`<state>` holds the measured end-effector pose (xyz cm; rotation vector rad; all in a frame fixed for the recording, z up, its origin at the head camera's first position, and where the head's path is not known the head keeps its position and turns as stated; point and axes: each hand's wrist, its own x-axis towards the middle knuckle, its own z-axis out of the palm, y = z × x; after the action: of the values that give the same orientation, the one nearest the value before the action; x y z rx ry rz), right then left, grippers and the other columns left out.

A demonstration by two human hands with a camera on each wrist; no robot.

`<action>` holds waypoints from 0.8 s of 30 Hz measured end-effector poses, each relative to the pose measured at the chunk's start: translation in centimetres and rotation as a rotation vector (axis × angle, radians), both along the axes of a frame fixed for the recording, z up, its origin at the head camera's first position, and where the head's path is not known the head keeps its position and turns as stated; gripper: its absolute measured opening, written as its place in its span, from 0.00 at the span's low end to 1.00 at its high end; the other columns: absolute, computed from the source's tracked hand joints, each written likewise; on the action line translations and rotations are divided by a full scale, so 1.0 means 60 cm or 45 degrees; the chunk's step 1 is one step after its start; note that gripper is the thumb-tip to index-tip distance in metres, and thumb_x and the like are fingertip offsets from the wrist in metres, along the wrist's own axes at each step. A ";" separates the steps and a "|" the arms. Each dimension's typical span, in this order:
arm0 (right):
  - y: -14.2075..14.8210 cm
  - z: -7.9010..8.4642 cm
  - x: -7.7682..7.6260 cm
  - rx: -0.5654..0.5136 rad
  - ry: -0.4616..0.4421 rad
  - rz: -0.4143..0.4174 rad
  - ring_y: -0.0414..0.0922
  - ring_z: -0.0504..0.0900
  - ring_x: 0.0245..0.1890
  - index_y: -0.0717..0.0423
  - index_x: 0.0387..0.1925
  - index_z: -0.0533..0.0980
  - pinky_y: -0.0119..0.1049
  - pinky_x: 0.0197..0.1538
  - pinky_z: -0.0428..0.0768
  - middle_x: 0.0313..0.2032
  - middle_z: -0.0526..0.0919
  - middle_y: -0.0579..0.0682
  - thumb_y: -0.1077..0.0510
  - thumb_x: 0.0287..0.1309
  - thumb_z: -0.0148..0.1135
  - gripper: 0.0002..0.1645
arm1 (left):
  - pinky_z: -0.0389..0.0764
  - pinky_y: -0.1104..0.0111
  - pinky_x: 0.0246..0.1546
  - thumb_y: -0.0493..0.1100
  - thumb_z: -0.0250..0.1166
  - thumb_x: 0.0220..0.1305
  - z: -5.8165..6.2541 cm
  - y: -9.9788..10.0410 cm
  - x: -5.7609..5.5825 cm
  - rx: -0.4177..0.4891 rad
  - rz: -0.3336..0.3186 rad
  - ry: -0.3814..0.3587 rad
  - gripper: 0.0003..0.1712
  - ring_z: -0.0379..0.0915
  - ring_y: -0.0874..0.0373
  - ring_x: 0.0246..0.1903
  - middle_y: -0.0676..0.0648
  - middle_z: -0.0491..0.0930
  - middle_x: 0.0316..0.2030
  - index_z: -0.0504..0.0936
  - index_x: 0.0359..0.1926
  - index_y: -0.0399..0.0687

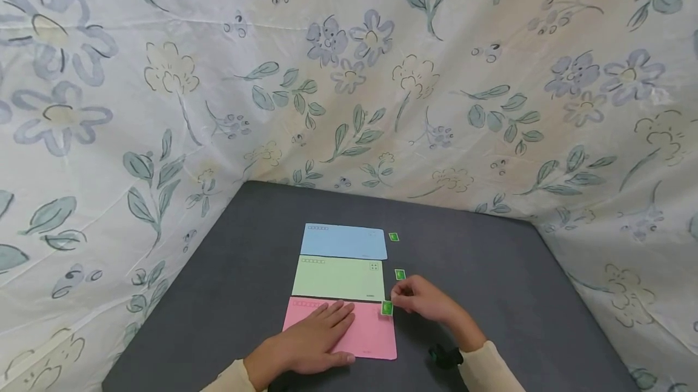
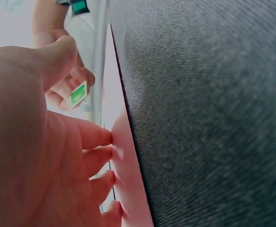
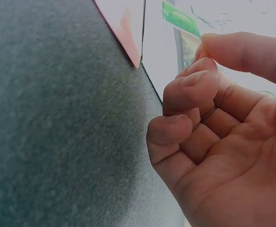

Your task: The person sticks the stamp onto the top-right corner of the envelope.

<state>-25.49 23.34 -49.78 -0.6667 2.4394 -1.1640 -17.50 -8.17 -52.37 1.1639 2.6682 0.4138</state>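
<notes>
My left hand [image 1: 322,340] lies with straight fingers on the pink envelope [image 1: 376,340], pressing its left and middle part. My right hand [image 1: 422,299] pinches a green stamp [image 1: 387,308] with a pale border between thumb and forefinger. In the head view that stamp overlaps the pink envelope's top right corner. The right wrist view shows the stamp [image 3: 181,18] at the fingertips, above the envelope's surface. Above the pink envelope lie a green envelope [image 1: 338,278] with a small square mark at its top right and a blue envelope [image 1: 343,242].
Two more green stamps lie on the dark grey table [image 1: 463,240]: one stamp [image 1: 394,237] beside the blue envelope, another stamp [image 1: 400,274] beside the green one, close to my right hand. Floral cloth [image 1: 349,77] hangs behind and at both sides.
</notes>
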 end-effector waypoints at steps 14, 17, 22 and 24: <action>-0.003 -0.008 -0.005 0.000 0.016 -0.014 0.41 0.74 0.25 0.56 0.35 0.85 0.33 0.30 0.71 0.23 0.75 0.44 0.60 0.76 0.63 0.10 | 0.55 0.53 0.81 0.77 0.42 0.80 0.009 0.002 0.001 -0.018 0.015 0.024 0.51 0.49 0.49 0.84 0.47 0.57 0.84 0.63 0.84 0.45; -0.003 -0.008 -0.005 -0.004 0.029 -0.007 0.40 0.74 0.25 0.57 0.35 0.85 0.33 0.30 0.71 0.22 0.75 0.43 0.60 0.76 0.63 0.10 | 0.55 0.53 0.81 0.76 0.42 0.80 0.010 0.002 0.002 -0.020 0.019 0.027 0.51 0.49 0.49 0.84 0.47 0.57 0.84 0.63 0.84 0.45; -0.008 -0.006 -0.004 0.001 0.035 0.006 0.39 0.72 0.24 0.58 0.35 0.85 0.32 0.29 0.70 0.21 0.74 0.42 0.61 0.76 0.63 0.11 | 0.56 0.53 0.80 0.76 0.42 0.80 0.011 0.002 0.001 -0.020 0.024 0.028 0.50 0.50 0.49 0.83 0.47 0.58 0.84 0.64 0.84 0.45; -0.010 -0.004 -0.003 0.002 0.037 0.011 0.39 0.72 0.23 0.59 0.35 0.85 0.32 0.29 0.69 0.21 0.74 0.42 0.60 0.76 0.63 0.11 | 0.56 0.53 0.80 0.76 0.42 0.80 0.011 0.003 0.001 -0.019 0.023 0.032 0.50 0.50 0.49 0.83 0.47 0.58 0.84 0.64 0.84 0.45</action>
<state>-25.69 22.72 -50.05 -0.6974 2.4589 -1.1570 -17.44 -8.00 -51.71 1.1490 2.7004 0.3835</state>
